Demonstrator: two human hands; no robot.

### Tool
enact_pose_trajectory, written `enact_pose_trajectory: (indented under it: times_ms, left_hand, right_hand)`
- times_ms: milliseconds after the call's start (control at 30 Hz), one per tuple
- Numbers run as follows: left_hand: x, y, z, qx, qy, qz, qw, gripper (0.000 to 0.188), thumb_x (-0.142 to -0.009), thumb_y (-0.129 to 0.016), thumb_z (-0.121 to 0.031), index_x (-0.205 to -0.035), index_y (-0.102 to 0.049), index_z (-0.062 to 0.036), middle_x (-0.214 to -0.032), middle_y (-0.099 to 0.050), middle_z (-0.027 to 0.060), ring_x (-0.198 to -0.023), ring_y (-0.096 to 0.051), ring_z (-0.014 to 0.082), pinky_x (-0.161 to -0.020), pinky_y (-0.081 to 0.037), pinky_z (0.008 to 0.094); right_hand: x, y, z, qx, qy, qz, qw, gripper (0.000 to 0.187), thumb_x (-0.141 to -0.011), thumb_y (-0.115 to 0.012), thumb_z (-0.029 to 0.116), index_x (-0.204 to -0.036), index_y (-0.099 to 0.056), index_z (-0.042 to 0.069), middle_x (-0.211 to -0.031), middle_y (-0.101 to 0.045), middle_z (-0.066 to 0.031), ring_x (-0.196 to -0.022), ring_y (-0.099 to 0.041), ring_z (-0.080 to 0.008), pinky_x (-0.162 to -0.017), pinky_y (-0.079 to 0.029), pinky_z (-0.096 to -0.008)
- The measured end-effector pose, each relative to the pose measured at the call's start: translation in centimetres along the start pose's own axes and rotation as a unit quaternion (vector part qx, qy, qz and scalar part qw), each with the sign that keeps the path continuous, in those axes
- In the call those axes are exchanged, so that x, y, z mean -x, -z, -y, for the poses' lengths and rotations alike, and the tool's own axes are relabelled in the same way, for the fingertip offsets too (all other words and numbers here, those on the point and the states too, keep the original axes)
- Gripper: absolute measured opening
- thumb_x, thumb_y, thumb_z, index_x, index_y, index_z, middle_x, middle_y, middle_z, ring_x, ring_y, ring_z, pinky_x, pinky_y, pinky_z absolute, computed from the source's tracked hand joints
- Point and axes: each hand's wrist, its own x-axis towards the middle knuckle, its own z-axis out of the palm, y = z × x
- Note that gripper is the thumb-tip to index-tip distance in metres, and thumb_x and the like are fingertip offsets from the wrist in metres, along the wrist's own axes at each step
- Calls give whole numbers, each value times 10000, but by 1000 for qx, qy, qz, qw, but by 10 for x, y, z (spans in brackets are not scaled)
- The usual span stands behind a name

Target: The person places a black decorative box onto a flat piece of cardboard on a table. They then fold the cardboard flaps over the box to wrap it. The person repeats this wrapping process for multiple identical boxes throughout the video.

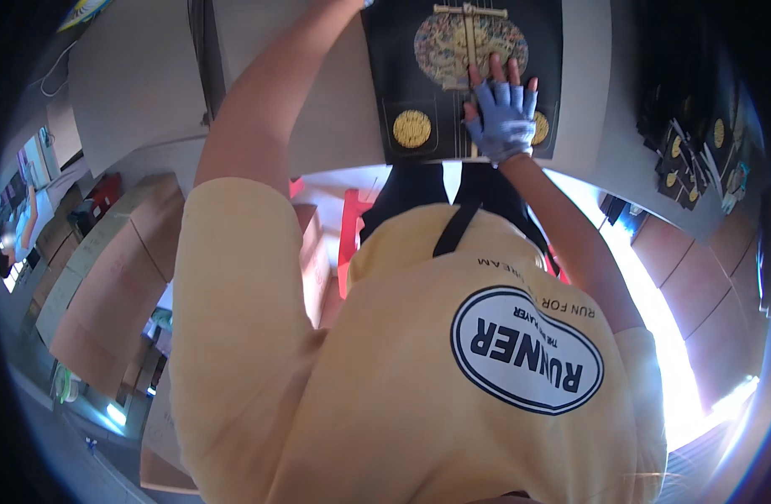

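Observation:
A black printed panel [444,143] with a gold and multicoloured round design and gold discs lies flat on the grey table in front of me. My right hand [505,118], in a blue-grey fingerless glove, rests on its right half with fingers spread, the fingertips reaching the large round design. My left arm stretches forward past the panel's left side. Only a sliver of my left hand's glove [367,3] shows at the top edge, so its fingers are out of sight.
The grey table [318,126] curves around in front. More black and gold pieces [692,160] lie in a loose pile on the right. Cardboard boxes [108,302] stand at the left, with others [696,277] at the right. Another person [20,227] is at the far left.

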Motion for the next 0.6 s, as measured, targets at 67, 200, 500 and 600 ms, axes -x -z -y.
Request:
enact_pose_trajectory:
  times_ms: [67, 200, 500, 600]
  left_hand:
    - [39, 25, -36, 58, 13, 53, 997, 558, -897, -552, -322, -1379, -443, -63, -1497, -331, 168, -1392, -285, 356, -1124, -242, 520]
    - [117, 68, -93, 13, 7, 130, 991, 551, -912, -520, -400, -1388, -452, -131, -1478, -370, 134, -1358, -332, 364, -1057, -328, 469]
    - [227, 116, -148, 146, -1, 233, 961, 645, -857, -616, -368, -1433, -386, -190, -1546, -260, 126, -1418, -252, 349, -1126, -243, 514]
    - [204, 125, -144, 190, 27, 239, 952, 612, -875, -594, -323, -1434, -383, -187, -1540, -258, 145, -1410, -255, 360, -1128, -234, 519]
  right_hand:
    - [-1, -3, -1, -2, -4, -15, 1000, 625, -845, -574, 400, -1434, -415, 264, -1533, -296, -94, -1413, -255, -345, -1100, -141, -647]
    - [-2, -5, -1, 23, 8, -27, 999, 615, -866, -540, 408, -1447, -393, 270, -1540, -283, -88, -1426, -222, -343, -1105, -126, -644]
    - [-3, -10, -3, 32, 32, -23, 999, 591, -905, -497, 418, -1453, -372, 239, -1545, -258, -116, -1438, -185, -348, -1116, -96, -635]
    - [-2, -9, -5, 52, 31, -28, 998, 590, -908, -496, 427, -1454, -369, 243, -1536, -271, -107, -1436, -190, -342, -1114, -109, -637]
